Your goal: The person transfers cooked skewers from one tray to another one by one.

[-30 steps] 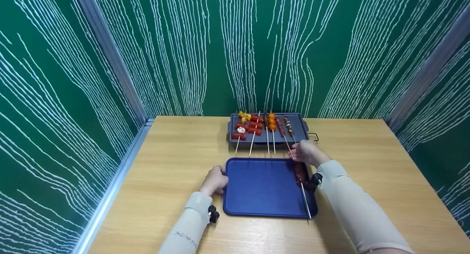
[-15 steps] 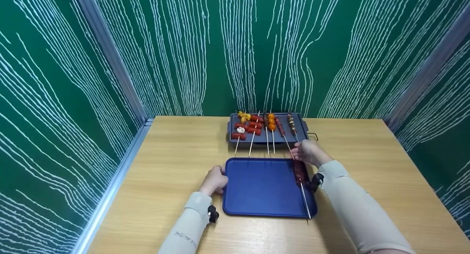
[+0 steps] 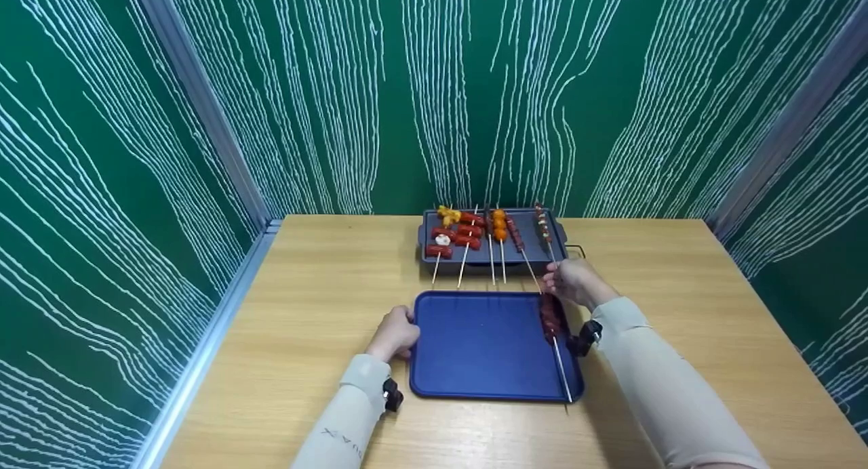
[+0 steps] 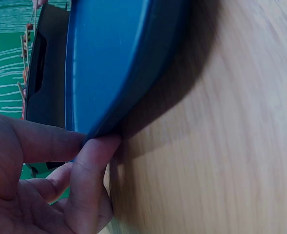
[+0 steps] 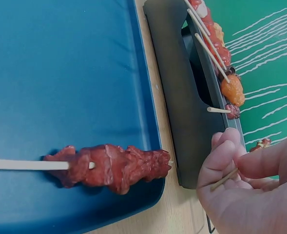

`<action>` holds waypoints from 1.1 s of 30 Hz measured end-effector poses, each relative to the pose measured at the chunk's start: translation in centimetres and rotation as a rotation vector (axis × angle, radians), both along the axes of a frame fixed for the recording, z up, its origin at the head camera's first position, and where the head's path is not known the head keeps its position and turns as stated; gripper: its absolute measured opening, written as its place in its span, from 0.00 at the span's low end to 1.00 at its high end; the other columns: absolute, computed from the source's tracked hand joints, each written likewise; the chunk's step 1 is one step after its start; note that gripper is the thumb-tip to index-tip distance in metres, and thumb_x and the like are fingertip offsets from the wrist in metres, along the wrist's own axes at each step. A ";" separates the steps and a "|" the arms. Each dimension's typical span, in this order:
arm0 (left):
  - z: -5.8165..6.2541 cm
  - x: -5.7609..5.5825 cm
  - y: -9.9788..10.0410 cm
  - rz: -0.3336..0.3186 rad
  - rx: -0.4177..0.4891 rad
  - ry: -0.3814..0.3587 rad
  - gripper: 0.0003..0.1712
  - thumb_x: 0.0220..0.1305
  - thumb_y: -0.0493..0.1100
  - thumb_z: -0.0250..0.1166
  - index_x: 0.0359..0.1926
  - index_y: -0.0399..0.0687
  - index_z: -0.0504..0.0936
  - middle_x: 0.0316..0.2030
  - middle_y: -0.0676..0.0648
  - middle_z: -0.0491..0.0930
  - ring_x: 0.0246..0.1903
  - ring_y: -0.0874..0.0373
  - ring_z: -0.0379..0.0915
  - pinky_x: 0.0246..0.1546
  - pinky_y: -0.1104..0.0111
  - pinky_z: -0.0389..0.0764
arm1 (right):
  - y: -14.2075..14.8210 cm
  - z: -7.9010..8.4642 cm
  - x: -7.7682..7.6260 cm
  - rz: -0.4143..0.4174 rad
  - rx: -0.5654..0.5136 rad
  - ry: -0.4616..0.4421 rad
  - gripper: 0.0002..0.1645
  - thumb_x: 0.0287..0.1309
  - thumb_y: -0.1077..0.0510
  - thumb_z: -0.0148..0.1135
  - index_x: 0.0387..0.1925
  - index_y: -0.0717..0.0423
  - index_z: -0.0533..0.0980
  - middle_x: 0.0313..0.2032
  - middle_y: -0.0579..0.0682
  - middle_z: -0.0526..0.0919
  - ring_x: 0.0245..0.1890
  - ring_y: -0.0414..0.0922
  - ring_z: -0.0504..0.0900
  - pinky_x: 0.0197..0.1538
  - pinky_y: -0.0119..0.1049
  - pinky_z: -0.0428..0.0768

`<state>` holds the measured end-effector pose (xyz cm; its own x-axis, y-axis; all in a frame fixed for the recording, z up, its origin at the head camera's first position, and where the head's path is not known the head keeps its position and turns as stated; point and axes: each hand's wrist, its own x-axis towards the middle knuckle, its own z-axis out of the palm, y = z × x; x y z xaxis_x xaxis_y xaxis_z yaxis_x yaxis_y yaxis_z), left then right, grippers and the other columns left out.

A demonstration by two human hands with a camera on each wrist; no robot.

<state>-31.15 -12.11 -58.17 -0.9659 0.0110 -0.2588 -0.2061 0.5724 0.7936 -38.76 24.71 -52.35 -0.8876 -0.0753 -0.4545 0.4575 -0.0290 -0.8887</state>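
My left hand (image 3: 397,332) pinches the left rim of a blue tray (image 3: 481,360) between thumb and fingers, as the left wrist view shows closely. My right hand (image 3: 575,280) is at the front right corner of a dark grill pan (image 3: 449,270). Between its thumb and fingers it pinches the stick of a thin skewer with small mixed pieces (image 3: 544,226), whose food end lies over the pan's right part. In the right wrist view those pieces are mostly hidden behind the thumb. A thick meat skewer (image 5: 119,168) lies along the tray's right side, its stick pointing towards me.
Left of the held skewer, a thin red meat skewer (image 3: 515,235), an orange ball skewer (image 3: 500,225), a dark skewer (image 3: 489,225) and red sausage skewers (image 3: 468,231) lie on the pan, sticks overhanging its front. A wire handle (image 3: 577,251) juts out at right. Green walls enclose the wooden table (image 3: 305,306).
My right hand has shifted slightly right, carrying the mixed skewer rightwards across the pan, away from the thin red meat skewer. My left hand stays on the tray rim.
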 end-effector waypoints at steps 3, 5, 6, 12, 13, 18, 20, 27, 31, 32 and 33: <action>-0.1 -0.1 -0.1 0.000 0.010 -0.013 0.14 0.64 0.30 0.53 0.49 0.37 0.76 0.38 0.41 0.76 0.25 0.53 0.76 0.15 0.68 0.84 | 0.1 0.0 0.1 0.005 0.011 0.012 0.13 0.77 0.71 0.33 0.46 0.62 0.67 0.22 0.44 0.79 0.21 0.36 0.77 0.27 0.25 0.78; -0.2 -0.1 -0.1 0.001 0.014 -0.021 0.14 0.64 0.30 0.53 0.50 0.37 0.76 0.37 0.42 0.76 0.24 0.54 0.76 0.14 0.68 0.84 | 0.1 -0.1 0.1 0.005 0.007 0.020 0.13 0.77 0.71 0.33 0.45 0.62 0.68 0.21 0.44 0.78 0.21 0.36 0.76 0.27 0.25 0.77; -0.2 -0.1 -0.1 0.003 0.017 -0.024 0.15 0.64 0.30 0.52 0.50 0.37 0.76 0.38 0.42 0.76 0.25 0.54 0.76 0.15 0.68 0.84 | 0.2 -0.1 0.1 0.003 0.005 0.024 0.13 0.77 0.72 0.33 0.45 0.62 0.68 0.21 0.44 0.78 0.21 0.36 0.76 0.26 0.25 0.77; 0.0 -0.1 -0.1 0.004 0.017 -0.021 0.16 0.65 0.31 0.53 0.53 0.36 0.77 0.40 0.40 0.77 0.26 0.53 0.78 0.16 0.67 0.86 | 0.2 0.0 0.3 0.008 0.011 0.024 0.14 0.76 0.72 0.35 0.43 0.60 0.69 0.22 0.44 0.79 0.21 0.36 0.78 0.27 0.25 0.80; 0.0 -0.1 -0.1 0.005 0.017 -0.023 0.16 0.65 0.31 0.53 0.53 0.36 0.77 0.40 0.40 0.77 0.26 0.53 0.78 0.16 0.67 0.86 | 0.2 0.1 0.3 0.010 0.015 0.022 0.14 0.76 0.73 0.35 0.43 0.59 0.69 0.23 0.44 0.80 0.22 0.36 0.79 0.28 0.25 0.81; 0.2 0.0 -0.1 0.008 0.023 -0.031 0.15 0.66 0.31 0.54 0.53 0.36 0.76 0.41 0.40 0.76 0.28 0.52 0.78 0.18 0.66 0.87 | 0.3 0.4 0.7 0.020 0.022 0.024 0.14 0.74 0.74 0.38 0.46 0.60 0.70 0.25 0.45 0.82 0.23 0.37 0.81 0.29 0.26 0.84; 0.3 0.1 0.0 0.009 0.025 -0.034 0.15 0.66 0.30 0.54 0.52 0.36 0.76 0.41 0.40 0.76 0.29 0.52 0.78 0.18 0.67 0.87 | 0.3 0.5 0.8 0.024 0.022 0.028 0.14 0.73 0.74 0.39 0.48 0.61 0.70 0.25 0.45 0.82 0.24 0.37 0.82 0.30 0.26 0.84; 0.3 0.0 0.1 0.014 0.014 -0.042 0.13 0.67 0.30 0.54 0.51 0.37 0.76 0.41 0.40 0.76 0.28 0.53 0.78 0.16 0.68 0.85 | 0.7 0.9 1.4 0.046 -0.006 0.046 0.15 0.74 0.74 0.36 0.49 0.60 0.69 0.26 0.45 0.82 0.25 0.38 0.82 0.32 0.26 0.85; 0.2 -0.1 0.2 0.013 0.002 -0.036 0.12 0.66 0.30 0.53 0.49 0.38 0.76 0.38 0.41 0.76 0.25 0.53 0.77 0.15 0.69 0.84 | 0.9 1.2 1.7 0.049 -0.026 0.055 0.16 0.73 0.75 0.35 0.47 0.60 0.69 0.26 0.45 0.82 0.25 0.38 0.83 0.33 0.27 0.86; 0.2 -0.1 0.2 0.012 -0.001 -0.031 0.12 0.65 0.30 0.53 0.48 0.38 0.76 0.38 0.41 0.76 0.23 0.53 0.77 0.14 0.69 0.83 | 0.9 1.3 1.7 0.050 -0.028 0.058 0.16 0.73 0.75 0.36 0.47 0.60 0.69 0.26 0.45 0.82 0.25 0.38 0.83 0.34 0.27 0.86; 0.1 -0.1 0.2 0.011 -0.003 -0.027 0.11 0.64 0.30 0.53 0.47 0.39 0.76 0.37 0.41 0.76 0.22 0.54 0.77 0.13 0.69 0.83 | 1.0 1.3 1.8 0.048 -0.028 0.059 0.15 0.73 0.75 0.36 0.47 0.60 0.69 0.26 0.45 0.82 0.25 0.38 0.83 0.33 0.27 0.86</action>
